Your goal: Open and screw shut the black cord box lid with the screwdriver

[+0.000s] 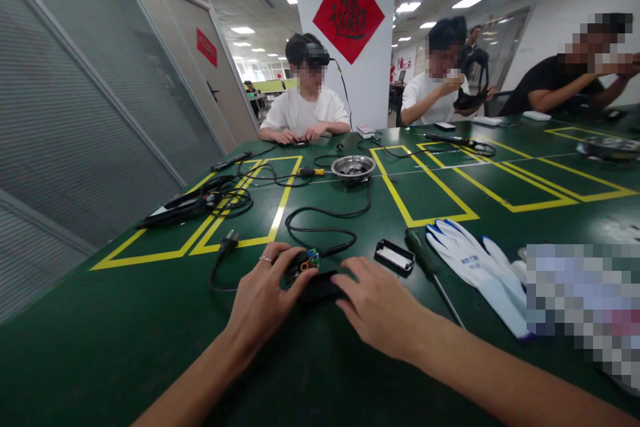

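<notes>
My left hand [267, 290], with a ring on one finger, is closed around a small circuit board [306, 265] with a copper coil and green and blue parts. A black cable [345, 243] runs from the board across the table, and a cord with a plug [229, 243] lies left of this hand. Below the board is a black plastic casing [320, 287]. The fingertips of my right hand [373, 307] are closed on the casing's right end. A second black casing half [395, 257], pale inside, lies beyond my right hand.
Right of my hands lie a screwdriver [433, 270] and white-blue gloves [475, 267]. A metal bowl [353, 169] stands farther back near a yellow-handled tool [311, 172]. Coiled cables [220, 200] lie at left. Several people sit across the green table [150, 327].
</notes>
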Available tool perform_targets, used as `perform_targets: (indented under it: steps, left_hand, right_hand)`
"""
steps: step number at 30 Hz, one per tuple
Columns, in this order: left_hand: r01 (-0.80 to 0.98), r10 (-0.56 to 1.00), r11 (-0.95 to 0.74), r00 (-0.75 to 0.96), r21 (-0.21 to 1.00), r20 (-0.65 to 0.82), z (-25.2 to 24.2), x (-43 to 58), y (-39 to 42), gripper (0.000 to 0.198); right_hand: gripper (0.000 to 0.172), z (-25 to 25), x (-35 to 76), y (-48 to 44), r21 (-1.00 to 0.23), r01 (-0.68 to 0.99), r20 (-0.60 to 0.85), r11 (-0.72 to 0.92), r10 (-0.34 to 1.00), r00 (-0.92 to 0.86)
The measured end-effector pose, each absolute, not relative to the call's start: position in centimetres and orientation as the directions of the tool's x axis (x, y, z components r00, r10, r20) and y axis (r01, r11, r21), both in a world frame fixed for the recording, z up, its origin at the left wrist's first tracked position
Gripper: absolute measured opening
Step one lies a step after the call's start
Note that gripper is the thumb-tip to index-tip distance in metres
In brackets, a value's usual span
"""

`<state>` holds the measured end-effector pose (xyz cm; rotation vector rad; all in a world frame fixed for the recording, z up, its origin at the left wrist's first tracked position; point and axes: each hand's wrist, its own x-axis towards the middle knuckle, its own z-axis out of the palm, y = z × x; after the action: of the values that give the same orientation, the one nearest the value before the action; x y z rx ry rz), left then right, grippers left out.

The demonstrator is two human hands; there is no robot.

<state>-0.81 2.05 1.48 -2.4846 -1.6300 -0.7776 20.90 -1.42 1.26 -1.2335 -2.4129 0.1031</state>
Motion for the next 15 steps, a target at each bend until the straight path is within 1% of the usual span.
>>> perform_targets:
  steps: [2, 5, 7, 9, 12, 13, 15]
  left_hand:
    - [0.868, 0.836, -0.445, 0.313, 0.221, 0.451, 1.4, -0.7, 2.1, 0.033]
    - [0.866, 0.837, -0.446, 0.316, 0.224, 0.447, 1.4, -0.7, 2.0, 0.032]
    - [0.860, 0.837, -0.454, 0.322, 0.232, 0.443, 1.4, -0.7, 2.0, 0.032]
    - [0.846, 0.832, -0.473, 0.338, 0.245, 0.439, 1.4, -0.7, 2.0, 0.032]
    - [0.827, 0.832, -0.496, 0.365, 0.266, 0.418, 1.1, -0.5, 1.8, 0.033]
    - [0.821, 0.833, -0.502, 0.376, 0.270, 0.405, 1.0, -0.4, 1.7, 0.034]
    - [0.809, 0.832, -0.520, 0.409, 0.273, 0.374, 0.8, -0.1, 1.3, 0.034]
  right_hand:
    - [0.037, 0.8, 19.5, -1.0, -0.225, 0.708, 0.314, 0.669, 0.738, -0.598]
    - [0.036, 0.3, 19.1, -0.7, -0.205, 0.672, 0.275, 0.712, 0.701, -0.658]
    - [0.036, 0.3, 19.9, -1.4, -0.205, 0.674, 0.262, 0.709, 0.704, -0.660]
    - [0.034, 0.4, 21.0, -2.6, -0.226, 0.684, 0.247, 0.694, 0.720, -0.649]
    - [0.029, 0.4, 22.7, -4.2, -0.302, 0.686, 0.225, 0.662, 0.749, -0.624]
    - [0.027, 0.4, 23.1, -4.6, -0.325, 0.680, 0.243, 0.657, 0.753, -0.612]
    - [0.025, 0.6, 24.0, -4.7, -0.337, 0.666, 0.354, 0.665, 0.745, -0.565]
